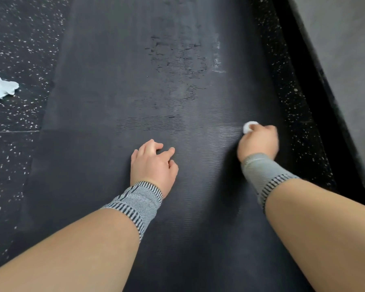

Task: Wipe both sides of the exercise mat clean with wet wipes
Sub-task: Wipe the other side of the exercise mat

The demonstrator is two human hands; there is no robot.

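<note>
Dark ribbed foam is what you kneel over: the exercise mat lies flat on the floor, its long axis running straight away from you, the near end passing under your forearms and the far end leaving the top of the view. Its ridges run across the width. A damp, streaky patch shows on the mat's far-right part, with another wet band of darker ridges nearer to you, just ahead of your left hand.

Your right hand sits close to the mat's right edge, its fingers curled tight round a balled-up wet wipe. Only a small white bulge of the wipe peeks out on the far-left side of the fist, touching the mat. The hand looks slightly blurred.

Your left hand rests near the middle of the mat's width, closer to you than the right one. Its fingers are loosely bent with the tips pressing on the foam, the forefinger pointing toward the right edge; it holds nothing. The two hands are well apart.

Both wrists wear grey knitted bands with dark stripes.

Off the mat's left edge, a crumpled white wipe lies on the dark speckled floor, well away from either hand. Beyond the right edge, a strip of the same speckled floor meets a black skirting and a grey wall.
</note>
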